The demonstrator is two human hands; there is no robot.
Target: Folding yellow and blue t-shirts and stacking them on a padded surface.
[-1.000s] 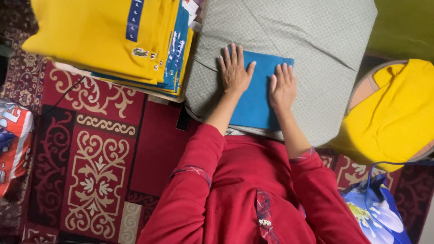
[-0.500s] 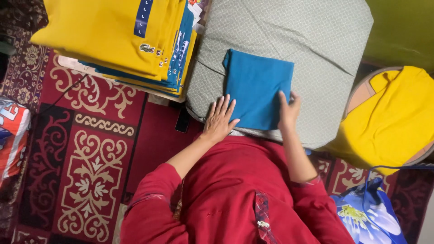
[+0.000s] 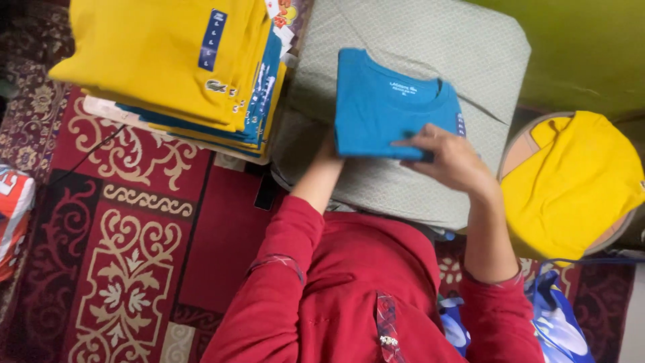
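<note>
Nearest the camera: the person's torso in a red long-sleeved garment [image 3: 349, 289], both arms reaching forward from it.

Right hand [image 3: 451, 160]: fingers bent and closed over the near right edge of a folded blue T-shirt [image 3: 390, 107], thumb side on top. The grip pinches the fold together, presumably so the layers do not spring open while the shirt is handled.

Left hand [image 3: 327, 146]: mostly hidden beneath the near left corner of the blue T-shirt. Only the wrist and heel of the hand show. It appears to support the fold from below; how far the fingers are closed cannot be told.

Blue T-shirt: folded to a compact rectangle, collar on the far side and facing up, held at its near edge by both hands. It sits over a grey-green padded surface [image 3: 470, 54], which gives a flat, soft bed for folding. Whether the far edge touches the padding or is lifted just clear cannot be told.

Left, on the patterned red carpet [image 3: 134, 222]: a stack of folded shirts [image 3: 175, 67], yellow on top with blue layers below, edges aligned, within easy reach.

Right: a yellow garment [image 3: 571, 181] draped loose over a round stool or basket, unfolded.

Near right corner: a blue floral bag [image 3: 557, 323].
</note>
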